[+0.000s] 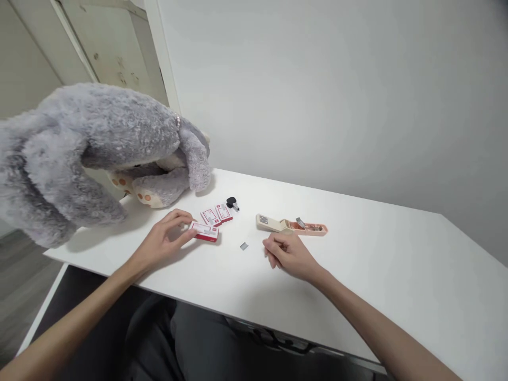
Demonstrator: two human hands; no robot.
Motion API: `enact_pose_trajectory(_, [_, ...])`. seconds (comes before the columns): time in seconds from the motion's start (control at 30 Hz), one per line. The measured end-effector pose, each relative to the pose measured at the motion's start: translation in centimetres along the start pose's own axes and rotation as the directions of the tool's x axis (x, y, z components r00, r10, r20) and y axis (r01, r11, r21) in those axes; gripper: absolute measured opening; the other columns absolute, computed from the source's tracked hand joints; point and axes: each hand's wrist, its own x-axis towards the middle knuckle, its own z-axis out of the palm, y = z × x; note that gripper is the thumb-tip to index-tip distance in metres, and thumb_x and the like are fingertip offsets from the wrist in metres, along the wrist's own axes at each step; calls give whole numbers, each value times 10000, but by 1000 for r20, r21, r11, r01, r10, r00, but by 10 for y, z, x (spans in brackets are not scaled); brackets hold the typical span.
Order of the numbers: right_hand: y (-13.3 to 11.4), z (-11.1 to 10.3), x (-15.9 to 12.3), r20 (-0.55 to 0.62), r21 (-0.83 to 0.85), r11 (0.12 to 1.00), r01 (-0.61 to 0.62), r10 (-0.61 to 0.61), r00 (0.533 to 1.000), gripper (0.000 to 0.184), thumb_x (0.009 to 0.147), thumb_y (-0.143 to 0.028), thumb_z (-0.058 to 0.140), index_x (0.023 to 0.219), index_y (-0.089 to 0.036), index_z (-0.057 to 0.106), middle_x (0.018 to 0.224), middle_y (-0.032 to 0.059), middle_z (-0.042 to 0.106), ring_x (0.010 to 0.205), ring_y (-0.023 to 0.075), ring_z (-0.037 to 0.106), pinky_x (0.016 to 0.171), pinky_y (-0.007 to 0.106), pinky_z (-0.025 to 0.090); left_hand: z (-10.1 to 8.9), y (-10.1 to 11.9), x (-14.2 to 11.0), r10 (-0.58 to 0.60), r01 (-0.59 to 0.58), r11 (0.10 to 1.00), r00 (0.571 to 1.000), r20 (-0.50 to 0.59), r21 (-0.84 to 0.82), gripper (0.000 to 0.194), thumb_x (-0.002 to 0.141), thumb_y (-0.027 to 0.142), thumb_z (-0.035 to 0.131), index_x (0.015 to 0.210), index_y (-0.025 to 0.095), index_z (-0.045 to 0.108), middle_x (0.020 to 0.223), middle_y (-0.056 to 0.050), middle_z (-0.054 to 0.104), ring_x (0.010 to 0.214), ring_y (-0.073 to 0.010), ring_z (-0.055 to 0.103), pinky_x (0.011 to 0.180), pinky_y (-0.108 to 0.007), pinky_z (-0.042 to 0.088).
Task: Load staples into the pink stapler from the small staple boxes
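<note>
My left hand (pixel 166 235) has its thumb and fingers closed on the left end of a small red-and-white staple box (pixel 206 231) lying on the table. Just behind it lie two more red-and-white boxes, one box (pixel 210 217) beside another box (pixel 224 212). My right hand (pixel 288 254) is curled, thumb against fingers; whatever it may hold is hidden. Right behind that hand, an opened stapler (pixel 270 222) stretches out flat, its cream part to the left and its pink tray (pixel 313 228) to the right. Between my hands rests a short grey staple strip (pixel 244 246).
A black-and-silver small item (pixel 232 203) lies behind the boxes. A large grey plush toy (pixel 119 127) leans over the left end of the white table (pixel 377 275). A pale wall (pixel 317 95) rises along the back edge. My legs are under the front edge.
</note>
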Motion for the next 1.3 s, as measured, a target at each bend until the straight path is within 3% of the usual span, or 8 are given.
enact_pose_trajectory(0.17, [2, 0, 0, 16, -17, 1000, 8, -8, 1000, 480, 1063, -561, 536, 736, -222, 627, 570, -9, 665, 497, 129, 468, 536, 261, 367, -9, -20, 0, -92, 98, 984, 995, -48, 150, 628, 944, 667, 612, 1365, 203, 650, 1321, -136, 636, 1178, -298, 643, 1050, -434, 506])
enact_pose_trajectory(0.5, [2, 0, 1, 18, -81, 996, 29, -28, 999, 437, 1063, -529, 543, 777, -219, 657, 594, -6, 676, 495, 126, 458, 510, 252, 353, 4, -18, 10, -92, 172, 917, 969, -229, 361, 616, 956, 677, 551, 1258, 141, 591, 1067, -128, 618, 994, -319, 632, 890, -453, 521])
enact_pose_trajectory(0.7, [4, 3, 1, 5, -277, 935, 222, -230, 973, 158, 1014, -345, 631, 1092, -252, 732, 1013, 37, 784, 586, 129, 552, 619, 290, 477, 30, 0, 24, 274, -170, 884, 943, -187, 436, 304, 1012, 441, 570, 1178, 191, 618, 1129, -142, 632, 1075, -312, 609, 982, -468, 500])
enact_pose_trajectory(0.8, [5, 6, 1, 72, -362, 877, 316, -311, 948, 306, 1012, -282, 622, 1308, -321, 692, 1413, 55, 702, 654, 134, 646, 691, 323, 552, 51, 16, 35, 447, -377, 828, 891, -83, 415, 227, 1006, 333, 599, 1187, 199, 622, 1175, -153, 648, 1092, -304, 613, 959, -460, 499])
enact_pose_trajectory(0.87, [5, 7, 1, 124, -408, 840, 359, -338, 933, 399, 1033, -235, 572, 1409, -348, 645, 1501, 39, 660, 920, 191, 754, 782, 334, 591, 66, 24, 45, 520, -460, 796, 852, -55, 393, 213, 1010, 271, 586, 1210, 201, 609, 1219, -157, 644, 1131, -299, 613, 975, -463, 491])
enact_pose_trajectory(0.97, [6, 9, 3, 174, -454, 798, 397, -358, 917, 433, 1051, -194, 529, 1440, -357, 630, 1482, 16, 684, 1270, 225, 701, 943, 346, 595, 88, 35, 61, 561, -512, 790, 826, -61, 338, 231, 1001, 236, 580, 1228, 208, 607, 1287, -165, 634, 1197, -311, 597, 1018, -491, 478])
enact_pose_trajectory(1.17, [12, 11, 8, 100, -420, 818, 393, -389, 916, 231, 1056, -218, 565, 1157, -299, 756, 1165, 33, 811, 1012, 203, 771, 822, 317, 592, 126, 59, 83, 603, -583, 779, 798, -20, 230, 210, 1016, 223, 531, 1205, 223, 623, 1347, -150, 641, 1285, -319, 573, 1078, -525, 462])
enact_pose_trajectory(1.3, [15, 10, 10, 45, -338, 879, 337, -343, 938, 169, 1048, -268, 607, 1116, -290, 760, 1055, 39, 802, 890, 204, 734, 750, 325, 556, 134, 66, 86, 558, -554, 828, 828, -46, 83, 206, 1054, 223, 466, 1203, 198, 606, 1273, -148, 657, 1180, -282, 605, 1025, -481, 492])
